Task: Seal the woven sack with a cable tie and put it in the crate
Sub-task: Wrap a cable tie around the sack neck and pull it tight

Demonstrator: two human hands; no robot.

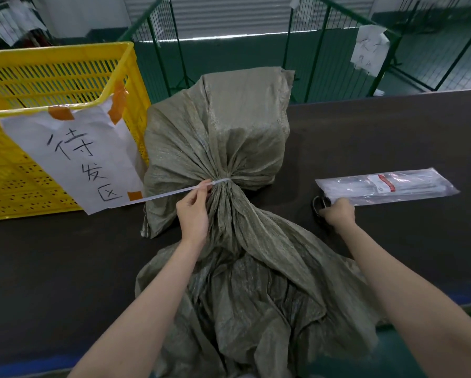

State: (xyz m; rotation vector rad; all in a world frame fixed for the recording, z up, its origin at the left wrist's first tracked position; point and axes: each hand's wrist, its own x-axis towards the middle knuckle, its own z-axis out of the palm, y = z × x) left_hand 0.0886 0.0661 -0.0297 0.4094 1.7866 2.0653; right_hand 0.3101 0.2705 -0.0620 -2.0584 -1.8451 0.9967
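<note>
A grey-green woven sack (228, 137) lies on the dark table (392, 137), its neck gathered and cinched by a white cable tie (174, 192). The tie's long tail sticks out to the left. My left hand (193, 214) pinches that tail close to the neck. The loose sack mouth spreads toward me over the table edge. My right hand (338, 214) grips the black handles of a pair of scissors (320, 204) lying on the table to the right of the sack. The yellow slotted crate (57, 77) stands at the left with a handwritten paper sign (73, 159) taped to its rim.
A clear plastic packet of cable ties (387, 186) lies on the table just beyond my right hand. Green wire fence panels (305, 50) stand behind the table, with paper sheets hanging on them.
</note>
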